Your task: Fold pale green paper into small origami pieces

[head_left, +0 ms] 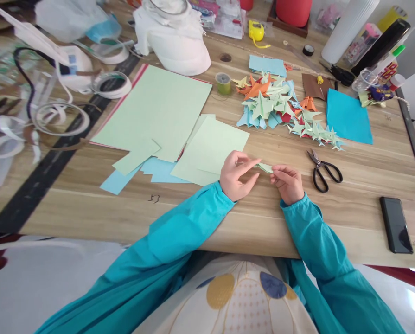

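Pale green paper sheets (pixel 165 102) lie flat at our left, apparently unworked stock, overlapping light blue strips (pixel 118 183). Our left hand (pixel 237 178) spreads its fingers, index tip at one end of a small folded slip (pixel 264 168), thumb apart; our right hand (pixel 288 182) pinches the other end, over the desk (pixel 259 222) — this piece looks only partly shaped. Beyond, a pile of origami pieces (pixel 264 105) seems finished. The sheets look smooth and matte, the slip narrow and creased, the pile sharply pointed — then come scissors (pixel 318 163) with dark looped handles.
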### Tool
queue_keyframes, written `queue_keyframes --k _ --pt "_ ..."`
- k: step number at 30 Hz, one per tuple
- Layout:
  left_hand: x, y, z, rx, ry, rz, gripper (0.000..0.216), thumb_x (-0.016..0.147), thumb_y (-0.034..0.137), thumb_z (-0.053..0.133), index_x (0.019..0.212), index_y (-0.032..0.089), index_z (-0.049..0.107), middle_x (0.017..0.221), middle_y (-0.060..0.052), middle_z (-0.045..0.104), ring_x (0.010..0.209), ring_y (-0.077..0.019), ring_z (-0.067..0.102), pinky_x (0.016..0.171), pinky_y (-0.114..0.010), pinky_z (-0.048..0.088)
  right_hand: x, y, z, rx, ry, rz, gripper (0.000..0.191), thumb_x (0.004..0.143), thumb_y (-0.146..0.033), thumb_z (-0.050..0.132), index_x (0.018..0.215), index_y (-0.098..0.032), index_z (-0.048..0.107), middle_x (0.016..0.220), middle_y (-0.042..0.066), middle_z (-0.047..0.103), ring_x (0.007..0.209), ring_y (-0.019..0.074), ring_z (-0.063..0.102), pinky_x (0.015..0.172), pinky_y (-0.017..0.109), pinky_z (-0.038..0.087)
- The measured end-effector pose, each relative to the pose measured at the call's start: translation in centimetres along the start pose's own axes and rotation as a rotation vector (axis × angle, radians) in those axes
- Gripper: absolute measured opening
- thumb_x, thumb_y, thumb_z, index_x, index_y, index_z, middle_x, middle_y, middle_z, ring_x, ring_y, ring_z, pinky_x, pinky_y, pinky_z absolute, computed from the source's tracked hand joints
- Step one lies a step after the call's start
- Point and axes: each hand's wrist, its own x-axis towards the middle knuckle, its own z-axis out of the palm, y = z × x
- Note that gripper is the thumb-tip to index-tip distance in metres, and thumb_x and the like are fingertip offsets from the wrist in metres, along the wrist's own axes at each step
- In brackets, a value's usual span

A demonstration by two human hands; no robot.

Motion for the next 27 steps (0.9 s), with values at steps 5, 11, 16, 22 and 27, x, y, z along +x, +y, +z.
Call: queue_keyframes --k 5,11,16,22,27 --pt "0.3 -1.3 0.3 0.045 -0.126 0.121 0.014 0.078 0.025 0.061 0.089 0.023 0.070 0.099 -0.008 0.064 0.093 -0.0202 0.058 0.086 -0.038 0.043 -0.2 0.0 -0.2 -0.037 -0.058 0.001 0.017 0.059 -0.031 0.073 0.071 -0.019 0.067 0.056 0.000 0.062 0.047 0.0120 0.053 0.047 0.027 0.045" --pt "0.0 -1.2 0.7 -0.020 -0.152 0.122 0.015 0.082 0.023 0.055 0.086 0.020 0.070 0.085 -0.007 0.067 0.079 -0.0154 0.060 0.073 -0.030 0.047 -0.3 -0.2 -0.7 -0.510 0.037 -0.512 0.019 0.068 -0.036 0.071 0.083 -0.025 0.070 0.070 0.000 0.052 0.064 0.0135 0.049 0.062 0.030 0.046" --pt "0.0 -1.0 0.6 -0.024 -0.151 0.134 0.014 0.082 0.022 0.056 0.083 0.020 0.070 0.083 -0.007 0.067 0.077 -0.0153 0.061 0.071 -0.029 0.048 -0.4 -0.5 -0.6 -0.757 -0.035 -0.671 0.012 0.069 -0.032 0.071 0.079 -0.025 0.070 0.079 0.002 0.051 0.076 0.0172 0.051 0.070 0.034 0.046" --pt "-0.1 -0.8 0.7 -0.110 -0.189 0.038 0.013 0.080 0.024 0.059 0.081 0.019 0.070 0.082 -0.008 0.068 0.077 -0.0162 0.062 0.073 -0.030 0.050 -0.6 -0.6 -0.6 -0.816 -0.127 -0.688 0.009 0.078 -0.027 0.061 0.074 -0.025 0.069 0.078 0.003 0.056 0.075 0.0169 0.055 0.071 0.033 0.046" --pt "0.4 -0.3 0.4 -0.374 -0.145 -0.357 0.030 0.071 0.034 0.067 0.095 0.015 0.068 0.086 -0.009 0.069 0.072 -0.0172 0.064 0.063 -0.028 0.054 -0.5 -0.5 -0.8 -0.743 0.025 -0.684 0.006 0.075 -0.030 0.065 0.073 -0.025 0.068 0.077 0.002 0.056 0.074 0.0173 0.056 0.070 0.034 0.047"
